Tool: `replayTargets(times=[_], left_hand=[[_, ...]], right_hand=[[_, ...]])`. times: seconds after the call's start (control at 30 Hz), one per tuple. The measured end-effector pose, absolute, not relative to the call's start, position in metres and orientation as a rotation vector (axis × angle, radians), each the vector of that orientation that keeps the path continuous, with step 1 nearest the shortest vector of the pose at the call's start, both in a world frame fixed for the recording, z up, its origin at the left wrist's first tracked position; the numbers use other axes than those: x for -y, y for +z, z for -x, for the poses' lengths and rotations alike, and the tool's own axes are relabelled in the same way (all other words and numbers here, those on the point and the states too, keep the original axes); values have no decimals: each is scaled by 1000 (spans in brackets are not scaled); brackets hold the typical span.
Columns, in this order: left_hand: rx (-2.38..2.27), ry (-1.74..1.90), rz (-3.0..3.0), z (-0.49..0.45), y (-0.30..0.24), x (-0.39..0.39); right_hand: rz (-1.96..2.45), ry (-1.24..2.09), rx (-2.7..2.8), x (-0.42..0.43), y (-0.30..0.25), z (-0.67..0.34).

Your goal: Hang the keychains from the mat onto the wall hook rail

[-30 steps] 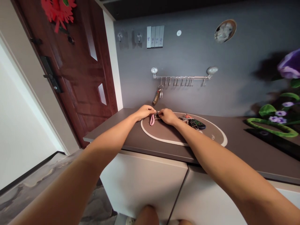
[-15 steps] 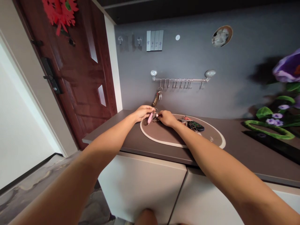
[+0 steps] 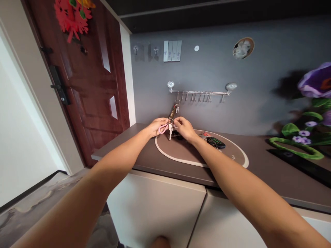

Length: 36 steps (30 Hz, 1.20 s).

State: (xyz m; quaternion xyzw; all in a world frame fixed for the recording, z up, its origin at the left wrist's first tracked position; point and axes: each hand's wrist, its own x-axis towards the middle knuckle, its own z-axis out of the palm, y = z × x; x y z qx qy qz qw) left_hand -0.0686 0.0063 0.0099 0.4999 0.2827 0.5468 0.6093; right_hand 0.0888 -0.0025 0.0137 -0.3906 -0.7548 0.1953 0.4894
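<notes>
Between my two hands, a bunch of keys (image 3: 170,132) hangs from a metal ring above the oval mat (image 3: 178,159). My left hand (image 3: 156,126) pinches the ring from the left, and a pink strap loop (image 3: 162,129) dangles beside its fingers. From the right, my right hand (image 3: 184,128) has its fingertips closed at the same ring and keys; the exact grip is too small to make out. Just behind hangs another key ring with a brown "Love" strap (image 3: 173,112), on the leftmost part of the hook rail (image 3: 200,92).
More keys with a black car fob (image 3: 216,142) lie on the mat's right part. A purple artificial flower (image 3: 315,82) stands at the right of the counter (image 3: 261,175). A dark red door (image 3: 95,100) is at the left, and a dark shelf (image 3: 207,20) overhangs the wall.
The keys have been raised a little and now hang straight down between my hands. The pink strap has swung into an open loop. The view has tilted slightly upward.
</notes>
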Motion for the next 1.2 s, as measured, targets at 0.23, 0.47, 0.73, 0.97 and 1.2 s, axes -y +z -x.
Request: replayTargets(times=[0.23,0.47,0.73,0.97,1.2], left_hand=[[-614,1282,-1146,67,11,-4],[-680,1295,-1175,65,12,-2],[-587,1350,-1234,59,11,2],[-673,1357,-1349,54,10,4],[-975,1375,-1830,50,3,-1]], right_hand=[[856,650,1793,0,11,-88],[861,681,1772,2,15,-90],[814,765,1677,11,24,-93],[744,738,1621,5,23,-97],[699,797,1399,-6,25,-97]])
